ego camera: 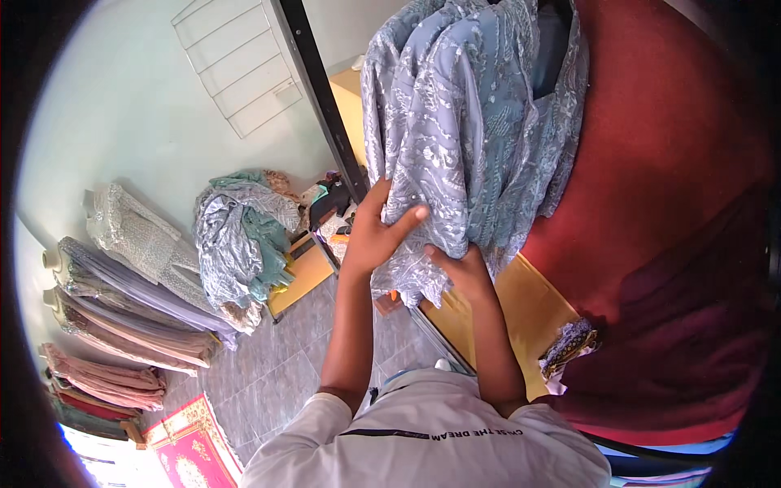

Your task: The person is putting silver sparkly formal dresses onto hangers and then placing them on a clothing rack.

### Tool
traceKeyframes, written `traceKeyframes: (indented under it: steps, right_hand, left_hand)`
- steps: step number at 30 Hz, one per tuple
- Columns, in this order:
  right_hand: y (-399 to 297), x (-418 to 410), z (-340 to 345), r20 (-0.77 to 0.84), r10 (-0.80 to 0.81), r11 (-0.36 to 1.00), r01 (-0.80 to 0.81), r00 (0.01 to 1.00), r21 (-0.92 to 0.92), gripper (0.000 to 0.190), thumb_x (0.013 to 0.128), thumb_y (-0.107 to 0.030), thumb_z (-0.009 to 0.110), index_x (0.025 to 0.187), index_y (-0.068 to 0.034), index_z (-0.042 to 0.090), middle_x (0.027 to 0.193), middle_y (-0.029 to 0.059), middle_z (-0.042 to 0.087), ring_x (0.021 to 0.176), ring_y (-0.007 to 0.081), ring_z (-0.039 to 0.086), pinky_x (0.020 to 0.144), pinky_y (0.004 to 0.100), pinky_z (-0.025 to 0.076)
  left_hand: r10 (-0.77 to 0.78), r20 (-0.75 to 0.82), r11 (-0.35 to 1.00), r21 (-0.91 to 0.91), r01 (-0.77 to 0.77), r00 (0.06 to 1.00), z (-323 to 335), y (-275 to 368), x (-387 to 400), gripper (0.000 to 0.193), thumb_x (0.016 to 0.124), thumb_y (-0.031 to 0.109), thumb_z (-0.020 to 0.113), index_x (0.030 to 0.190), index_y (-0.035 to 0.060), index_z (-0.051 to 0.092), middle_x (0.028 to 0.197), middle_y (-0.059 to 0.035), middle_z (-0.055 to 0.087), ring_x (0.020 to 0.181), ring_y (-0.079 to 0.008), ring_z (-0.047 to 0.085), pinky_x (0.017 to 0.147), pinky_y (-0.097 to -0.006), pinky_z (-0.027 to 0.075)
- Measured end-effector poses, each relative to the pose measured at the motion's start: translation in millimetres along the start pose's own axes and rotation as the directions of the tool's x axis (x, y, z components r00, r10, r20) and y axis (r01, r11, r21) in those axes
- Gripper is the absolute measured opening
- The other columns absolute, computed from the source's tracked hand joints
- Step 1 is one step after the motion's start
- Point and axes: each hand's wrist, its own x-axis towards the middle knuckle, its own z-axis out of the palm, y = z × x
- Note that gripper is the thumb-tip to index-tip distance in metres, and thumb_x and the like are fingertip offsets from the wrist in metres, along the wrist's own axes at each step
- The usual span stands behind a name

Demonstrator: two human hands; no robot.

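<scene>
A pale grey-blue embroidered garment (482, 122) with shiny sequin-like work hangs in front of me, its neck opening near the top right. My left hand (379, 229) has a hanging sleeve (421, 165) between its thumb, which lies across the front, and fingers tucked behind the cloth. Lower and to the right, my right hand (468, 271) grips the cloth by the sleeve's scalloped end, its fingers mostly hidden.
A black metal post (320, 91) rises left of the garment, near a wire rack (241, 67) on the wall. Piled clothes (238, 232) and dressed forms (134, 287) line the left. Red cloth (659, 152) hangs at right, above a yellow surface (518, 317). A patterned rug (192, 448) covers part of the tiled floor (287, 360).
</scene>
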Motion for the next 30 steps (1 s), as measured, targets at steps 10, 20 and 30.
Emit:
traceKeyframes:
  steps: [10, 20, 30]
  right_hand:
    - [-32, 7, -28, 0.391, 0.154, 0.981, -0.093, 0.907, -0.169, 0.039, 0.096, -0.025, 0.079, 0.120, 0.005, 0.070, 0.113, 0.0021, 0.072, 0.104, 0.0112, 0.063, 0.091, 0.0318, 0.053]
    - [-50, 4, -45, 0.323, 0.213, 0.939, -0.102, 0.922, -0.328, 0.037, 0.097, -0.030, 0.078, 0.099, 0.007, 0.075, 0.089, -0.0023, 0.070, 0.084, 0.0062, 0.060, 0.071, 0.0297, 0.050]
    - [-100, 9, -53, 0.230, 0.223, 0.929, -0.135, 0.947, -0.346, 0.018, 0.100, -0.016, 0.073, 0.110, 0.000, 0.073, 0.097, 0.0002, 0.073, 0.091, 0.0081, 0.066, 0.084, 0.0260, 0.054]
  left_hand:
    - [-0.152, 0.250, 0.933, -0.284, 0.223, 0.956, -59, -36, 15, 0.022, 0.097, 0.017, 0.076, 0.106, -0.0029, 0.075, 0.093, 0.0064, 0.070, 0.088, -0.0039, 0.056, 0.079, -0.0271, 0.049]
    - [-0.452, 0.511, 0.827, -0.068, 0.558, 0.732, -79, -144, -2, 0.018, 0.090, 0.012, 0.082, 0.104, 0.0017, 0.079, 0.100, 0.0033, 0.076, 0.092, -0.0067, 0.065, 0.086, -0.0292, 0.052]
    - [-0.315, 0.324, 0.729, -0.519, 0.446, 0.892, -96, -168, -33, 0.058, 0.099, 0.048, 0.068, 0.127, -0.0026, 0.068, 0.112, -0.0020, 0.071, 0.101, -0.0110, 0.063, 0.089, -0.0306, 0.050]
